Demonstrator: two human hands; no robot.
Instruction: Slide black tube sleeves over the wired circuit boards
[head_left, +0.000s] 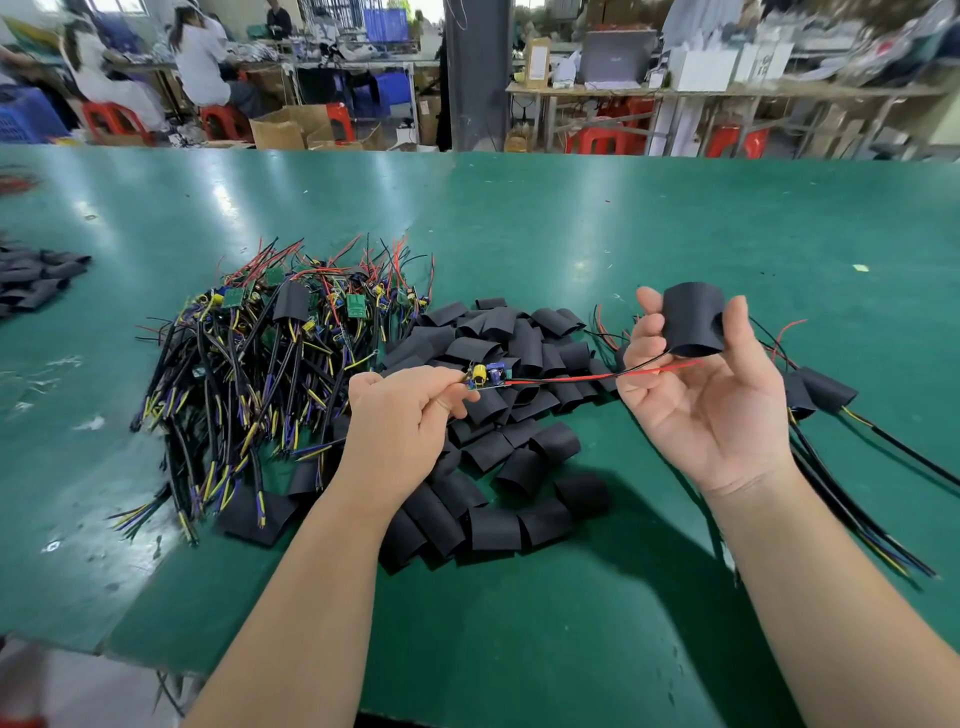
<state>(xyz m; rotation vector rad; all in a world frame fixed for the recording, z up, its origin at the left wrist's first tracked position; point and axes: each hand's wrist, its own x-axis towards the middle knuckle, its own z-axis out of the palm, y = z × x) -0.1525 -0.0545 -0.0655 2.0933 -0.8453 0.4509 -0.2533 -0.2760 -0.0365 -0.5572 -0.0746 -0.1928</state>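
My left hand (402, 415) pinches a small circuit board (488, 375) with a yellow part on it, held above the table. Its red and black wires (571, 376) run rightward toward my right hand (711, 410). That hand is raised palm-up and holds a black tube sleeve (693, 319) between thumb and fingertips, its opening facing down toward the wire ends. The wire tips lie just under the sleeve's mouth. Below my hands is a heap of loose black sleeves (498, 447). To the left lies a tangled pile of wired boards (270, 353).
Sleeved boards with black cables (826, 395) lie to the right on the green table (623, 234). More black sleeves (36, 278) sit at the far left edge. Beyond the table, people sit at workbenches among red stools and cardboard boxes.
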